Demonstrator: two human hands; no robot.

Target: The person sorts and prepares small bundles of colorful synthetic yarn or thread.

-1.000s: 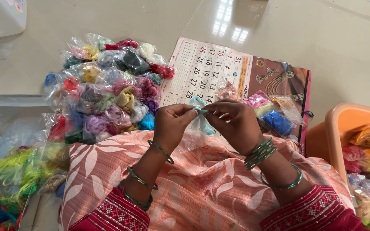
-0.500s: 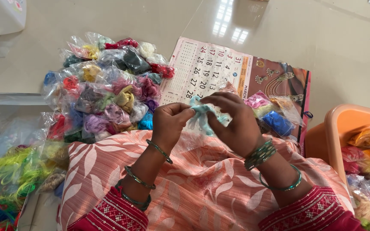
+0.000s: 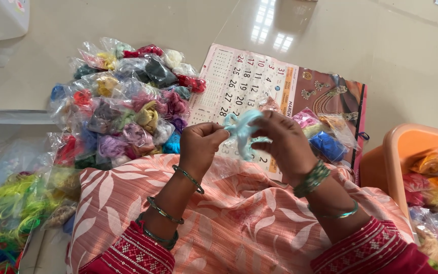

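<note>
A small bundle of light blue thread (image 3: 243, 130) is held between my two hands above my lap. My left hand (image 3: 200, 145) pinches its left end with closed fingers. My right hand (image 3: 286, 142) grips its right side, fingers curled over the loops. Both wrists wear green bangles. My lap is covered by peach cloth with a white leaf print (image 3: 229, 223).
A heap of small clear bags of coloured thread (image 3: 122, 101) lies on the floor to the left. A wall calendar (image 3: 259, 81) lies ahead, with a few thread bags (image 3: 325, 142) on it. An orange tub (image 3: 396, 157) of bagged thread stands at right. Loose neon threads (image 3: 6, 203) lie at left.
The light blue thread has been worked out between my fingers into a larger, looser bundle. Both hands have stayed over my lap.
</note>
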